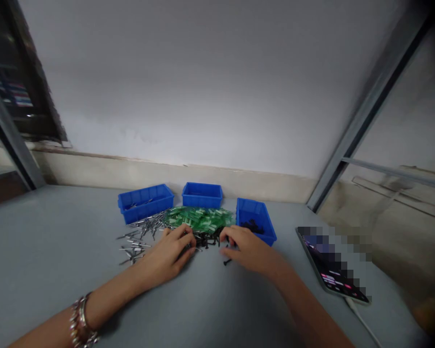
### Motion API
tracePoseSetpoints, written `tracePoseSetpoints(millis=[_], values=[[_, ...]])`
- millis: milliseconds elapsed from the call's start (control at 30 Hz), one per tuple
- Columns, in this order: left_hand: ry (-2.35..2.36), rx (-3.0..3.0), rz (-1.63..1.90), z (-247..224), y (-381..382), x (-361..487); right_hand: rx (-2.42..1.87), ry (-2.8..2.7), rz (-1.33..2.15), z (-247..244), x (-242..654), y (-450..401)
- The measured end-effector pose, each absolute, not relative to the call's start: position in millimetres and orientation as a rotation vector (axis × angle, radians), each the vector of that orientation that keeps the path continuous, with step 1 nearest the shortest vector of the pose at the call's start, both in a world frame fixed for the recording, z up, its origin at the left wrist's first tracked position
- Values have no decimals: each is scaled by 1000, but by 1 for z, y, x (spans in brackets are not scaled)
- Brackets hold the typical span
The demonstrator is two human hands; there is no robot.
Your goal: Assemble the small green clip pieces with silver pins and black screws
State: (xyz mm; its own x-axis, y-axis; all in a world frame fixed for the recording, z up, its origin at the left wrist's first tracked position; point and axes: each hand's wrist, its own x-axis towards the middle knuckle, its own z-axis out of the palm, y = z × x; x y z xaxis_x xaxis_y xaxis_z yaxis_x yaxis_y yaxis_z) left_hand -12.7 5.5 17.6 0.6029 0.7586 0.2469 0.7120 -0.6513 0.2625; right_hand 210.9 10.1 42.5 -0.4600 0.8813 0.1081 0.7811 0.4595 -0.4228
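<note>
My left hand [176, 249] is at the near side of the heap, its fingers curled. Its thumb and forefinger come close together, but anything between them is hidden. Silver pins like blind rivets [134, 249] lie scattered to its left. My right hand [248, 249] is bent over the right end of the black screws [206, 239], with a gap between thumb and forefinger. One black screw [227, 262] shows just below that thumb. Behind both hands is a pile of green-and-clear plastic pieces [199, 218], their kind unclear.
Blue bins stand around the pile: a left bin [145, 210] with some silver pins, a middle bin [202, 200] at the back, and a right bin [266, 237] with black screws. A phone [329, 270] with a white cable [362, 319] lies at right. A wall [203, 121] rises behind.
</note>
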Motion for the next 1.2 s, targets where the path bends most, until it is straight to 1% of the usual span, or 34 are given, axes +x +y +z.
tracePoseSetpoints(millis=[100, 367, 633, 900, 1200], values=[[1236, 2689, 531, 17, 6, -12, -1471, -2527, 557, 39, 214, 6], [1249, 2706, 495, 17, 6, -12, -1672, -2636, 375, 27, 207, 12], [1223, 2699, 559, 16, 6, -13, -1536, -2601, 373, 23, 202, 12], [1123, 2690, 542, 24, 2, -11, -1158, -2477, 472, 21, 179, 4], [1033, 2633, 637, 25, -1, -10, -1101, -2374, 476, 17, 173, 1]])
